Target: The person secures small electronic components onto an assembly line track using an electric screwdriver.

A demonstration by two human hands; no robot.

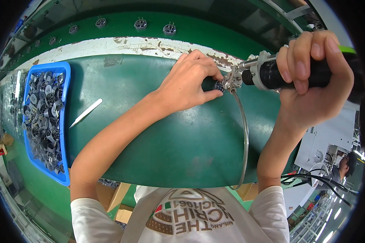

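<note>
My right hand (312, 73) is wrapped around the black body of a power screwdriver (267, 74), held roughly level at the upper right. From its metal nose (233, 78), a clear feed tube (244, 133) curves down past the table's near edge. With thumb and forefinger, my left hand (194, 79) pinches a small round dark part (219, 86) on the green table mat (170, 141). The screwdriver's nose meets that part or hangs just over it; the contact point is hidden.
A blue tray (67, 93) heaped with similar dark round parts (44, 117) stands at the left. White tweezers (86, 113) lie beside it. Beyond a chipped white rail (121, 43), several parts (140, 24) sit spaced along a green belt (198, 38). A person (346, 164) is far right.
</note>
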